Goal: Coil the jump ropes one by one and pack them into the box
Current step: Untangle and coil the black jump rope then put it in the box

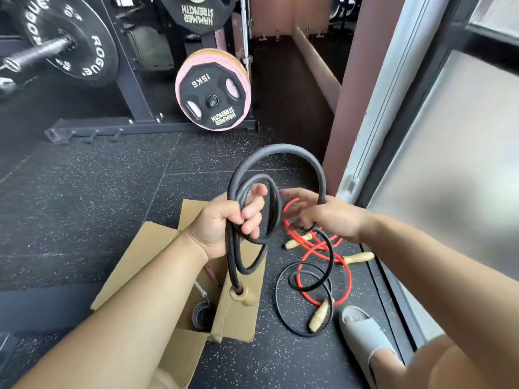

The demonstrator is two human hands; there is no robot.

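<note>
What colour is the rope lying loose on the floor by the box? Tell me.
Red, with tan wooden handles, seen in the head view.

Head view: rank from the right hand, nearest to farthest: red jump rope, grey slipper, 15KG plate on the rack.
From the right hand:
1. red jump rope, on the floor just under the hand.
2. grey slipper, lower in the picture, by the window track.
3. 15KG plate, up on the rack, to the left beyond the hand.

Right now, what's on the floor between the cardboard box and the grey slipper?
In the head view, loose black rope loops with a wooden handle lie on the speckled floor between the cardboard box and the grey slipper.
</note>
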